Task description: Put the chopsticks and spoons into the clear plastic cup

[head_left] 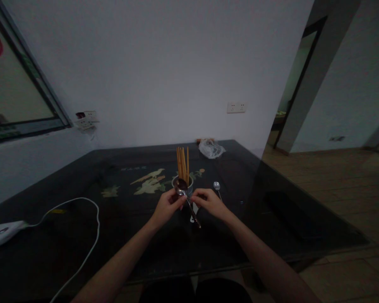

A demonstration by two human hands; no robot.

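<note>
My left hand point(169, 206) and my right hand point(208, 203) meet over the dark table point(82, 248), both with fingers pinched on a metal spoon point(185, 198). The spoon's bowl points up and away, its handle slants down toward me. Just behind the hands stands a small cup point(189, 183) holding several wooden chopsticks point(182, 164) upright. A second spoon point(217, 186) lies flat on the table to the right of the cup.
A white cable point(91, 235) runs from a white device point(1, 232) at the table's left edge. A crumpled clear plastic bag point(211, 148) lies at the far side by the wall. A dark flat object point(290, 212) rests near the right edge; wooden floor lies beyond.
</note>
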